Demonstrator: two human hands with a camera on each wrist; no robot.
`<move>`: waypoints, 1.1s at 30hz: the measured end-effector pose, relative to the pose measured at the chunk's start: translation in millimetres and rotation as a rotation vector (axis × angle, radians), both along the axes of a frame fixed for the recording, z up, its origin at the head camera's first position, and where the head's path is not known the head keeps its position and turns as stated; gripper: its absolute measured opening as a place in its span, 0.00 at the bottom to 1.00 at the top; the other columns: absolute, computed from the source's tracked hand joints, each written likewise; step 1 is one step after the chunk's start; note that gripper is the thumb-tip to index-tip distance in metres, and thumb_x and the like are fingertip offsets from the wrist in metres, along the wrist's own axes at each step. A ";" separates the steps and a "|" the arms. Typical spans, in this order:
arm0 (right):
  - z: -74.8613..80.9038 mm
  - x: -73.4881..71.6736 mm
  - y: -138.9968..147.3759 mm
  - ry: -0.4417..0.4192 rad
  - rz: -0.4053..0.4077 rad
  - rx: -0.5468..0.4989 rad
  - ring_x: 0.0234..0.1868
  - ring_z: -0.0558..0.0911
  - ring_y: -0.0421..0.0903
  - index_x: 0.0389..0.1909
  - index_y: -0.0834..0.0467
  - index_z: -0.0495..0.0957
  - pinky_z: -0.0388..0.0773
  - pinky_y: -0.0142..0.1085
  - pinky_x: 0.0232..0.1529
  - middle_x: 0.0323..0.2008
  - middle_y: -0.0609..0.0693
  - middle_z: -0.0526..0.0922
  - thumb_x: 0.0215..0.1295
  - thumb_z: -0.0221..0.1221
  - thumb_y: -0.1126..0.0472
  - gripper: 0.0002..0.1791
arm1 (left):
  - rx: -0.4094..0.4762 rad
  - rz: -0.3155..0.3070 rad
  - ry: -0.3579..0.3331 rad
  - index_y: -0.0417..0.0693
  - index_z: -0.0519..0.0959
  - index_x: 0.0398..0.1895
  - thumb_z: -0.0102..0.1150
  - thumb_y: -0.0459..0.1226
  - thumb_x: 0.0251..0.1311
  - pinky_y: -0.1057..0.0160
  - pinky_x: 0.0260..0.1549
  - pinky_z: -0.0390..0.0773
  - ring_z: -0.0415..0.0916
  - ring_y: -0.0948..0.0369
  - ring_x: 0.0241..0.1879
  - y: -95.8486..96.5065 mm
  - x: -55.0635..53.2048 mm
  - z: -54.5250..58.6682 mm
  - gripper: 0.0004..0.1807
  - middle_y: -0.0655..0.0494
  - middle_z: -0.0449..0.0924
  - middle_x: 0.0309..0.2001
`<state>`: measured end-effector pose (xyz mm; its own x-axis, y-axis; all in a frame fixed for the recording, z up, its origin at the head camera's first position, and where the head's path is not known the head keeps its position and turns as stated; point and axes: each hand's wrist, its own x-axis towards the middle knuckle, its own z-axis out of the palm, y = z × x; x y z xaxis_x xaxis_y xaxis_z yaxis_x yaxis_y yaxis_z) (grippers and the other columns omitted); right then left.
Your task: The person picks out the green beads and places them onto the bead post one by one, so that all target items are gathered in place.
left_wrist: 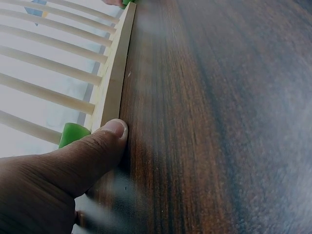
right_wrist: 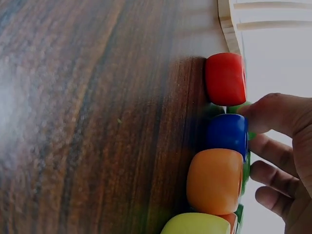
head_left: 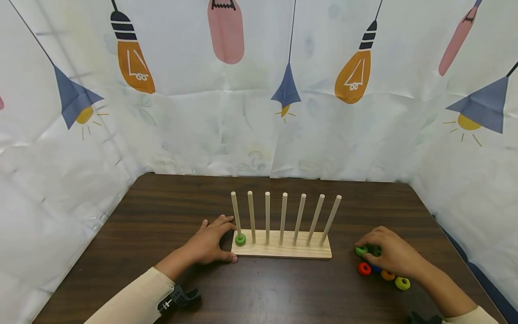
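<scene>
The left hand (head_left: pixel 208 244) grips the rack (head_left: pixel 275 251) at its left end, thumb and fingers spread apart. Right of the rack, the right hand (head_left: pixel 391 252) pinches a green ring (head_left: pixel 359 252), near a red ring (head_left: pixel 360 270), blue ring (head_left: pixel 375 268), orange ring (head_left: pixel 386 277) and yellow ring (head_left: pixel 400 286) on the tabletop (head_left: pixel 303 292). A second green ring (head_left: pixel 240 242) circles the rack's leftmost peg (head_left: pixel 236 211).

The right hand (head_left: pixel 393 253) covers most of the blue ring (right_wrist: pixel 227 132) and part of a green ring (head_left: pixel 360 251) in the head view; wrist-view edges cut off the yellow ring (right_wrist: pixel 197 225) and pegs (left_wrist: pixel 48 95).
</scene>
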<state>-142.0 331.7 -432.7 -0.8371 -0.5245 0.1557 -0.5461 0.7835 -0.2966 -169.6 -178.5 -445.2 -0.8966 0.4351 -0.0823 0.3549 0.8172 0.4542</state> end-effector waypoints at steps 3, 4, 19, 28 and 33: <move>-0.8 -1.3 -1.5 -0.007 -0.012 0.001 0.49 0.77 0.43 0.45 0.42 0.86 0.81 0.43 0.44 0.43 0.30 0.81 0.56 0.75 0.61 0.17 | 0.001 -0.001 -0.001 0.51 0.77 0.64 0.82 0.53 0.47 0.28 0.69 0.44 0.50 0.42 0.78 -0.1 0.2 0.1 0.40 0.45 0.61 0.76; -0.9 -1.7 -2.4 -0.008 -0.020 -0.005 0.48 0.77 0.43 0.44 0.42 0.86 0.81 0.42 0.43 0.43 0.31 0.81 0.55 0.76 0.61 0.17 | 0.001 -0.002 -0.002 0.51 0.77 0.64 0.81 0.53 0.47 0.28 0.69 0.44 0.50 0.42 0.78 0.0 0.2 0.2 0.40 0.45 0.61 0.76; 37.3 -15.5 -23.8 0.165 -0.035 -0.131 0.48 0.78 0.45 0.46 0.46 0.84 0.81 0.49 0.43 0.45 0.39 0.82 0.56 0.76 0.62 0.18 | 0.000 -0.001 -0.006 0.52 0.77 0.63 0.81 0.53 0.47 0.28 0.70 0.43 0.49 0.43 0.78 0.2 0.0 0.8 0.39 0.45 0.60 0.77; 63.5 -20.3 -31.3 0.190 -0.050 -0.143 0.47 0.75 0.40 0.48 0.46 0.84 0.78 0.45 0.40 0.46 0.38 0.82 0.56 0.76 0.62 0.19 | 0.003 -0.005 -0.001 0.52 0.77 0.62 0.81 0.53 0.47 0.28 0.69 0.43 0.49 0.42 0.78 -0.3 -0.6 -1.1 0.39 0.45 0.60 0.77; 74.0 -22.9 -33.2 0.235 -0.012 -0.146 0.45 0.74 0.38 0.46 0.46 0.84 0.77 0.41 0.38 0.44 0.38 0.81 0.54 0.77 0.63 0.20 | 0.004 -0.008 0.001 0.52 0.77 0.63 0.81 0.54 0.47 0.28 0.69 0.43 0.49 0.43 0.78 -1.4 -1.1 -2.4 0.40 0.45 0.60 0.77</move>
